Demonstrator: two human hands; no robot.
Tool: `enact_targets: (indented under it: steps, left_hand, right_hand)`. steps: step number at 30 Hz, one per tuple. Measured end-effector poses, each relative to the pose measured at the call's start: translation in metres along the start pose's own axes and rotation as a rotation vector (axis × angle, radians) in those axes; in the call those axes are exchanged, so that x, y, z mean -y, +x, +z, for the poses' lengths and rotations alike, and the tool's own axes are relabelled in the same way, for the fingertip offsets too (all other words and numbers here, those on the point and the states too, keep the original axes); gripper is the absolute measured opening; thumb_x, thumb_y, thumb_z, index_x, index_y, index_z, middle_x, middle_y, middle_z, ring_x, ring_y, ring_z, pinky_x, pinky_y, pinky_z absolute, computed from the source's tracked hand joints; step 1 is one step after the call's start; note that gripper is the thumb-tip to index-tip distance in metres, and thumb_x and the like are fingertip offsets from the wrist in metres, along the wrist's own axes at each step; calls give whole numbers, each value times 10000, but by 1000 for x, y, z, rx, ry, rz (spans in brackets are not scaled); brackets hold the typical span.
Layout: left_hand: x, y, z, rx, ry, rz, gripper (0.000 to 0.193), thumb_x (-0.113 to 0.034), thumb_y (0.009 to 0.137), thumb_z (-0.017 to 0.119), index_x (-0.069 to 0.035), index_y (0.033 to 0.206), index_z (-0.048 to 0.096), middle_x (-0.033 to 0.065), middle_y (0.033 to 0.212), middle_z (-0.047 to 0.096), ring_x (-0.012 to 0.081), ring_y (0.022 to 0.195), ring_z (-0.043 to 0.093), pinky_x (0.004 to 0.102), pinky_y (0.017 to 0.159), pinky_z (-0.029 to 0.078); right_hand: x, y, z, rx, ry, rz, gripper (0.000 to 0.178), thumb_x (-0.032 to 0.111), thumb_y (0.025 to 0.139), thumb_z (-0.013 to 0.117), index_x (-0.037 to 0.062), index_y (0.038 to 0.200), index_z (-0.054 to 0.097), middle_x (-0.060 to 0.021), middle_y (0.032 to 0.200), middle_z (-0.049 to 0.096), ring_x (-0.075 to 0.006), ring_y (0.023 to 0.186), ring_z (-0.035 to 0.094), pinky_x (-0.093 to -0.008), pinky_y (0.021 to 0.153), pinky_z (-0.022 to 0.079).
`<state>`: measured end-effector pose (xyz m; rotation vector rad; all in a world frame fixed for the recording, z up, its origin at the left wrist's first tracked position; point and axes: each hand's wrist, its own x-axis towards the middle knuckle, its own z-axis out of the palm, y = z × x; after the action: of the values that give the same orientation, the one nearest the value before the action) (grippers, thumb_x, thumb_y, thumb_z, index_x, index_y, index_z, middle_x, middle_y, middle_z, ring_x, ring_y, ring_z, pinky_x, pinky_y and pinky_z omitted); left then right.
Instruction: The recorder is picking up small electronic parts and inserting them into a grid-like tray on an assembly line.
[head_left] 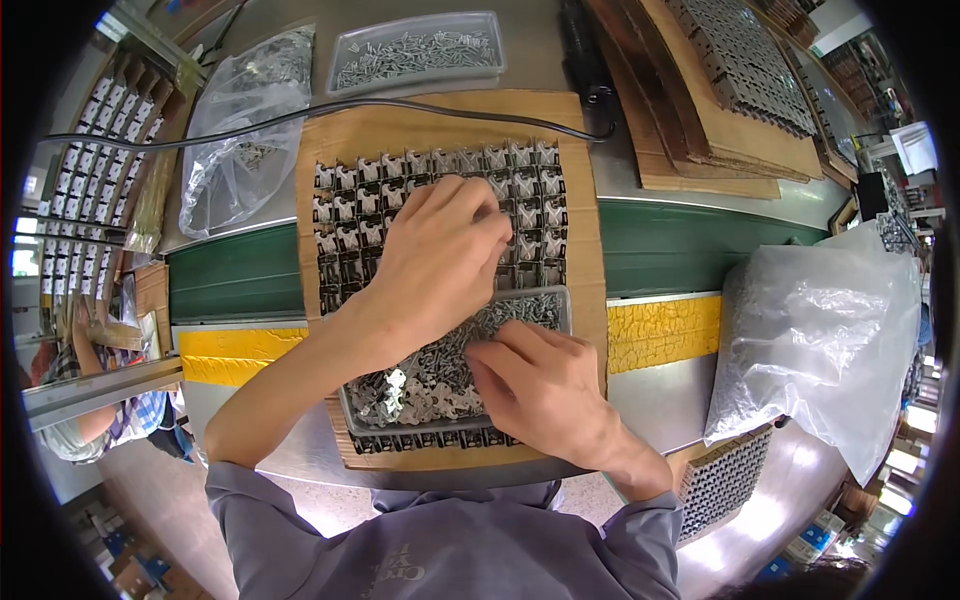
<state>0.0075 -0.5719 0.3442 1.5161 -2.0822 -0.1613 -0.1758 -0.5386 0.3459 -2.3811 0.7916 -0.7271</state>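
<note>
Rows of small dark metal brackets with pale inserts (pixel 365 232) stand on a cardboard sheet (pixel 580 150). My left hand (pixel 440 250) is over the middle of these rows, its fingers curled and pinched together; whatever they hold is hidden. A clear plastic tray (pixel 345 405) lies on the near rows, with dark screws (pixel 430 362) in its far part and small silvery-white metal pieces (pixel 430 400) in its near left part. At the tray's right side, my right hand (pixel 545 395) has its fingertips bent together over the screws. Anything between them is too small to make out.
A second tray of screws (pixel 420 60) stands at the back. A black cable (pixel 400 103) crosses behind the rows. Plastic bags lie at left (pixel 245 150) and right (pixel 810 340). Stacked cardboard with metal parts (pixel 745 65) sits back right. Another person's arm (pixel 90 365) shows far left.
</note>
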Motion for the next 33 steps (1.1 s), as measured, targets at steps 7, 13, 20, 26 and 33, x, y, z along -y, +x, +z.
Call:
enact_targets:
  steps: [7,13,20,26,33]
  left_hand:
    - [-3,5,-2,14,32,-9,176,-61,801,738,-41,957,659,77,998,624,289,1004,600,411,916,468]
    - [5,5,-4,-27,107,67,184,-74,814,732,-34,990,696,96,1019,625,298,1026,604,419,953,470]
    - [-14,-18,-35,-128,32,16,239,-46,793,761,-46,1021,687,96,956,659,322,886,638,432,813,512]
    - [-44,-86,-77,392,110,-15,245,-234,822,773,-76,990,691,47,881,584,248,801,667,392,681,528]
    - [-44,-83,-79,326,145,21,101,-148,832,697,-81,893,650,37,910,553,220,865,663,373,713,528]
  right_hand:
    - [2,3,-2,-120,115,-5,166,-16,760,789,48,898,723,-61,834,689,-240,639,679,-339,548,538]
    - [3,1,-6,-123,220,69,153,-40,786,793,14,898,705,-89,816,714,-219,619,700,-315,547,559]
    - [-3,-3,-8,-152,254,98,156,-70,794,757,-16,935,720,-133,862,724,-234,649,713,-318,570,568]
    - [1,-2,-5,-199,241,33,236,-55,776,716,24,997,738,-112,859,708,-286,673,691,-368,588,570]
    - [1,2,-10,-129,245,44,215,-81,798,686,-6,993,739,-126,818,704,-258,656,692,-328,570,539]
